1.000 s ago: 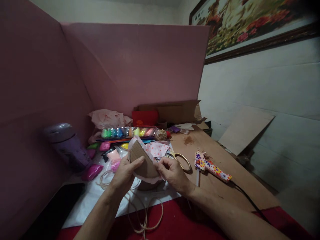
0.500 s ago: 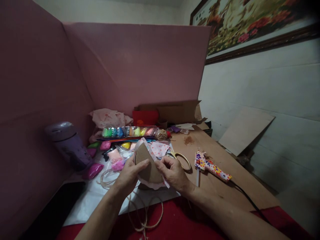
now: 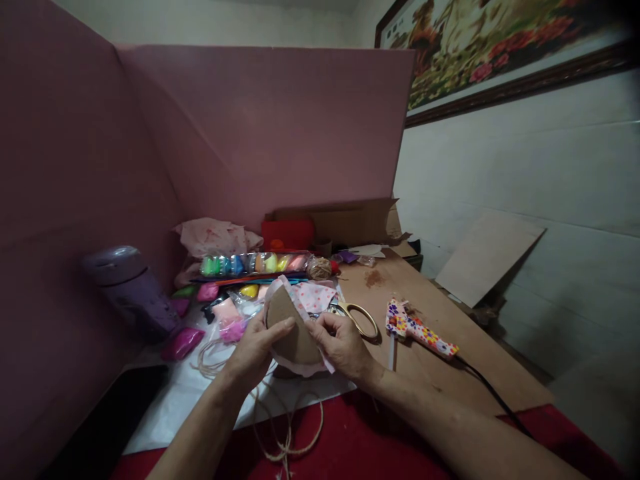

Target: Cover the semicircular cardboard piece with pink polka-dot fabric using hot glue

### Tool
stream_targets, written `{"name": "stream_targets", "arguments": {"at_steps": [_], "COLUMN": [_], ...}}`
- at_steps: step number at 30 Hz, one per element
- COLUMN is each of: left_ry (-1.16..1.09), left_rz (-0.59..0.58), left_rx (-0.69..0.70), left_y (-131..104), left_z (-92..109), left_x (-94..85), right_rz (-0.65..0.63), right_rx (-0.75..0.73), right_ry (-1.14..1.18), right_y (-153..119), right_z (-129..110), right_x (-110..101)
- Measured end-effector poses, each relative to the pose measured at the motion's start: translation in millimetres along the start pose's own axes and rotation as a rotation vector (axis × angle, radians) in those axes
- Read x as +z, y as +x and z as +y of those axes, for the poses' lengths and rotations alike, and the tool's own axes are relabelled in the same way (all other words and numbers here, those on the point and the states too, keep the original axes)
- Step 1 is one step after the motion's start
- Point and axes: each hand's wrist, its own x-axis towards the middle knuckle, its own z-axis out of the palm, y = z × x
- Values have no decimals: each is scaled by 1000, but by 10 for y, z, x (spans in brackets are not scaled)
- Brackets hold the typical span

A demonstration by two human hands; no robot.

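From left to right we are counting one bottle, one clay tray, one card, one twine ball, one pair of scissors and one glue gun. We are keeping the card between our two hands, tilted, its brown face turning toward us and its pink cloth showing along the edges. Our left hand is closing around the card's left side, its thumb lying on the brown face. Our right hand is curling nearly closed, its thumb and forefinger pinching the cloth at the right edge.
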Motion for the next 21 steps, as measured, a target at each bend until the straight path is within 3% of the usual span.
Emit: {"name": "stream_targets", "arguments": {"at_steps": [5, 13, 21], "left_ry": [18, -23, -110], "left_rz": [-14, -11, 122], "left_rx": [18, -19, 44], "left_y": [-9, -11, 21], "left_z": [5, -28, 52], "left_x": [42, 54, 19], "right_rz": [-5, 22, -20], "right_rx": [46, 13, 50], "right_ry": [87, 25, 54], "right_y": [15, 4, 10], "right_z": [3, -27, -25], "right_x": [-20, 0, -29]}}
